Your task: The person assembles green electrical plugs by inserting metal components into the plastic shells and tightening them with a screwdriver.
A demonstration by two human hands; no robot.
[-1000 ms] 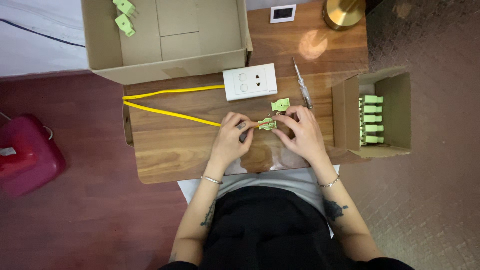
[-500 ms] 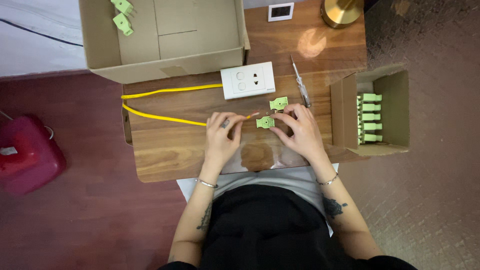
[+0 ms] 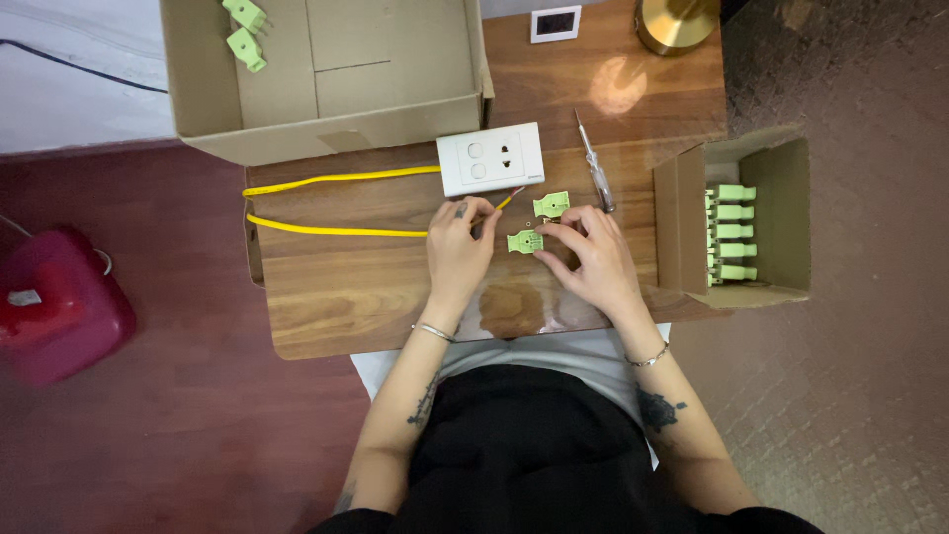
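**Hands at a green plug and a yellow wire**

Head view: the left hand (image 3: 457,247) pinches the yellow wire (image 3: 336,231) near its bare end. The right hand (image 3: 591,255) grasps a green plug half (image 3: 525,241) on the wooden table (image 3: 326,307). A second green half (image 3: 552,204) lies just beside a white socket plate (image 3: 491,158), with a screwdriver (image 3: 595,163) near.

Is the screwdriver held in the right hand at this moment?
No, the screwdriver lies on the wooden table above the right hand, whose fingers touch a green plug part.
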